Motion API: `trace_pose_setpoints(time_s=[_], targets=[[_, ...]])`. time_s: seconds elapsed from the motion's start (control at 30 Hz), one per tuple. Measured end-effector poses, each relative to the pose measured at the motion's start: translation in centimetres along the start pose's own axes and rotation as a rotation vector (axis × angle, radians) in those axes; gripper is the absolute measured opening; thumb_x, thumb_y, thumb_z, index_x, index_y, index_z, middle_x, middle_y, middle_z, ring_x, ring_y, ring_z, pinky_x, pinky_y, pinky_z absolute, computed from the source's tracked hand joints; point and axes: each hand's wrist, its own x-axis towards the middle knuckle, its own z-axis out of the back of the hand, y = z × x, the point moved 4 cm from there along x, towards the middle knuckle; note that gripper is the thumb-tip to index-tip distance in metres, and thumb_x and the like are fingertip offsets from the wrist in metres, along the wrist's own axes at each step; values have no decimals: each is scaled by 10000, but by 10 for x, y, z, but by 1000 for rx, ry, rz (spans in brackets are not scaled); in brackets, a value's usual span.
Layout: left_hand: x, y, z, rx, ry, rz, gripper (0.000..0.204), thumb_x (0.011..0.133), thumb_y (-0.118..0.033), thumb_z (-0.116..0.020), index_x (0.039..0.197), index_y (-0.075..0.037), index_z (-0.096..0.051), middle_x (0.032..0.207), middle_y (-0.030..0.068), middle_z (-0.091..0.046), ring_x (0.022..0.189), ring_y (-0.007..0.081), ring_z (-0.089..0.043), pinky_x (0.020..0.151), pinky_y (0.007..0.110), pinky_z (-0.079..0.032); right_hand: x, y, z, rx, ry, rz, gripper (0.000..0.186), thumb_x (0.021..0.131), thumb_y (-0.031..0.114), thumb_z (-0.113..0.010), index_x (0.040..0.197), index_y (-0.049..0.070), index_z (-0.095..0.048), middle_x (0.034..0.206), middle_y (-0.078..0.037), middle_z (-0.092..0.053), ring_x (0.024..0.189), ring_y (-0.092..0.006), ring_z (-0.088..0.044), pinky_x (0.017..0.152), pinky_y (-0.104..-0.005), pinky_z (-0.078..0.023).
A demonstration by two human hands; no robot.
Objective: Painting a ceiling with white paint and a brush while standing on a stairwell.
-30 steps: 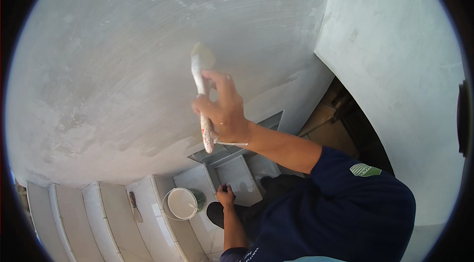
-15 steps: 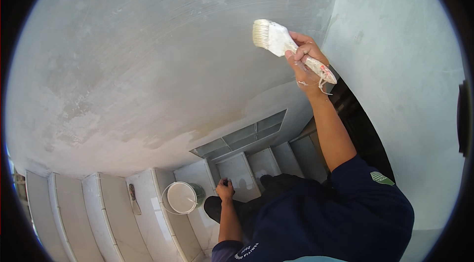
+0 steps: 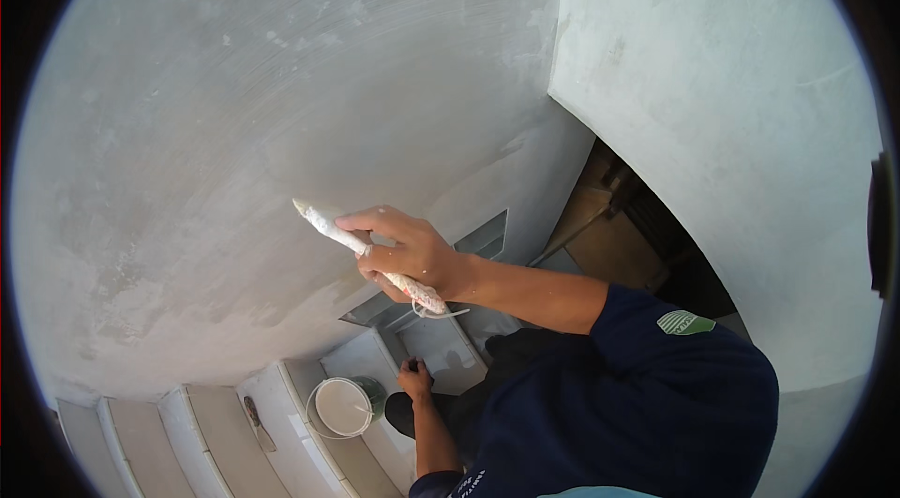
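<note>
Near the wall (image 3: 225,142), brush (image 3: 330,226) gripped by right fingers (image 3: 380,219), left hand's (image 3: 414,380) hold unclear; stairs (image 3: 225,418) could be spattered by hasty strokes.

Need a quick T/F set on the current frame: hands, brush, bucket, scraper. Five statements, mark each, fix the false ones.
1. The right hand holds the paintbrush. True.
2. The scraper lies on the steps, left of the bucket in the picture. True.
3. The bucket is tipped on its side. False: it stands upright.
4. The left hand is outside the bucket. True.
5. The bucket's contents are black. False: the contents are whitish.
</note>
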Motion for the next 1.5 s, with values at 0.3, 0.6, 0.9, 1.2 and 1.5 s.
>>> trace_pose_setpoints(time_s=[0.3, 0.6, 0.9, 1.2, 1.5], targets=[[19, -12, -6, 65, 92, -78, 258, 822, -194, -714, 991, 1, -710, 888, 202, -725, 830, 329, -718, 776, 405, -554, -21, -62, 165, -745, -564, -198, 145, 836, -82, -644, 789, 25, -559, 1142, -190, -523, 904, -258, -595, 699, -344, -545], [16, 32, 40, -75, 25, 92, 271, 820, -200, -714, 1015, -12, -711, 892, 213, -721, 856, 338, -717, 800, 404, -549, 23, 88, -209, 144, 106, 22, 171, 700, 51, -694, 776, 56, -541, 1141, -207, -516, 908, -321, -586, 734, -380, -528], [24, 48, 63, -90, -38, 74, 272, 830, -186, -701, 1001, 26, -689, 906, 210, -721, 838, 324, -719, 775, 389, -550, 54, 18, -146, 362, 72, -86, 183, 767, -73, -703, 774, 50, -568, 1200, -148, -551, 886, -202, -638, 732, -285, -538], [30, 53, 68, 5, 22, 23, 269, 831, -207, -712, 1014, -9, -700, 892, 217, -718, 848, 353, -713, 781, 418, -552, -8, -35, 128, -501, -551, -310, 205, 913, -5, -628, 796, 29, -463, 1309, -223, -538, 1120, -258, -604, 903, -361, -538], [9, 75, 73, -82, -106, 54, 260, 819, -189, -709, 1002, -4, -700, 878, 203, -720, 834, 341, -713, 784, 414, -549, 75, 81, -162, -331, -171, 6, 239, 643, 63, -761, 762, 96, -556, 1088, -230, -464, 858, -352, -514, 689, -414, -443]])
